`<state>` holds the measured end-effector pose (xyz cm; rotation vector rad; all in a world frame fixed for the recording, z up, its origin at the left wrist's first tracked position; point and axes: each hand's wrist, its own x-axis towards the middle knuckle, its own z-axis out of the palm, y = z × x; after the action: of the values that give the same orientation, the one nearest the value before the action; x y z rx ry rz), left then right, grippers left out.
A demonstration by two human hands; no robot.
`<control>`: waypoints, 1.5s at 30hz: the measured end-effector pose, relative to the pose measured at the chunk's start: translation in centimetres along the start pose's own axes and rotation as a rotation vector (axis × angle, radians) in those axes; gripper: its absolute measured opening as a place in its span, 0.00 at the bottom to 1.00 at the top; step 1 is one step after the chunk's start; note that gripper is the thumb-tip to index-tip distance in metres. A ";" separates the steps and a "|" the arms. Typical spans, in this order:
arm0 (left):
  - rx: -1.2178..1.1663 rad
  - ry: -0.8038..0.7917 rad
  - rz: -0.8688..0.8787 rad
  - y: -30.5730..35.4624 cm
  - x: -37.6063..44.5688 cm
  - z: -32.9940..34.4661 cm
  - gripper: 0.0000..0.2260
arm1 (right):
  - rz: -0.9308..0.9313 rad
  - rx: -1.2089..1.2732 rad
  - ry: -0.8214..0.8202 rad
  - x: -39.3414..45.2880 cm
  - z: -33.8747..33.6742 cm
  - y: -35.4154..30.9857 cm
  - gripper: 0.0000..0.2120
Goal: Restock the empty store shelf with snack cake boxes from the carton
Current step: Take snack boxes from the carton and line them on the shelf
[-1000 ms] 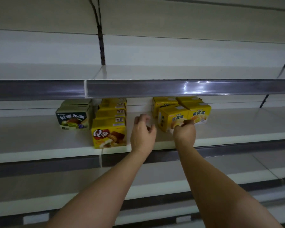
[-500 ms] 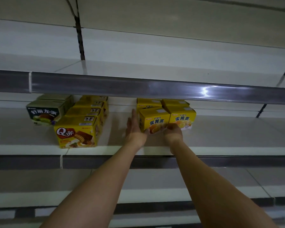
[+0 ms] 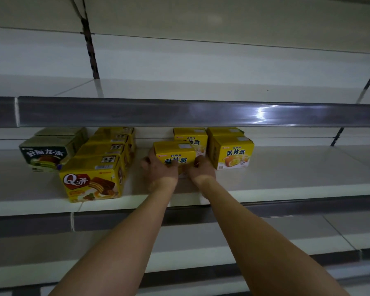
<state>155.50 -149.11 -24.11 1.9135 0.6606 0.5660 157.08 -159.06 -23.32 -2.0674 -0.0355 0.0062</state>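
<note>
A yellow egg-yolk pie box [image 3: 174,153] stands on the white shelf [image 3: 286,180], gripped from both sides. My left hand [image 3: 161,169] wraps its left edge and front. My right hand [image 3: 201,170] holds its lower right corner. Behind it stands another yellow box [image 3: 198,136]. To the right, two more yellow boxes sit one behind the other, the front one [image 3: 233,152] facing me. The carton is out of view.
A row of several yellow Q-cake boxes [image 3: 92,180] runs back on the left, with two green-and-black boxes [image 3: 45,154] beside it. A grey price rail [image 3: 179,114] of the shelf above overhangs. Lower shelves [image 3: 265,238] lie below my arms.
My left hand went from flat against the box's left side to wrapping over its front. The held box now stands forward and left of the box behind it. The view moved closer.
</note>
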 end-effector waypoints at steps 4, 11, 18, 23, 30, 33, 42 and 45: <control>0.031 0.006 -0.130 -0.1 0.4 -1.2 0.28 | -0.027 -0.139 0.039 0.8 1.7 -1.7 0.09; -0.231 0.063 -0.202 0.1 1.1 -0.9 0.29 | -0.087 -0.164 -0.013 2.9 2.7 -2.3 0.09; 0.057 0.211 0.272 0.4 0.5 -1.3 0.37 | -0.290 -0.542 0.220 4.6 2.2 -2.6 0.21; 0.344 0.003 0.394 -0.9 2.3 -0.5 0.30 | -0.342 -0.786 0.256 6.5 1.3 -3.1 0.26; 0.326 0.113 0.421 -1.4 4.1 0.4 0.22 | -0.312 -0.836 0.160 7.6 0.1 -2.8 0.24; 0.342 0.162 0.393 -1.2 4.3 0.7 0.21 | -0.330 -0.843 0.263 7.3 -0.2 -2.7 0.20; 0.300 -0.057 0.323 0.1 5.6 0.9 0.34 | -0.367 -0.759 0.302 6.9 -0.6 -2.4 0.20; 0.211 -0.064 0.406 0.2 5.4 1.1 0.33 | -0.339 -0.613 0.351 6.8 -0.3 -1.4 0.21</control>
<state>160.23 -146.31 -23.82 2.2742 0.2966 0.7046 163.89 -158.46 -21.91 -2.6146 -0.1910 -0.6456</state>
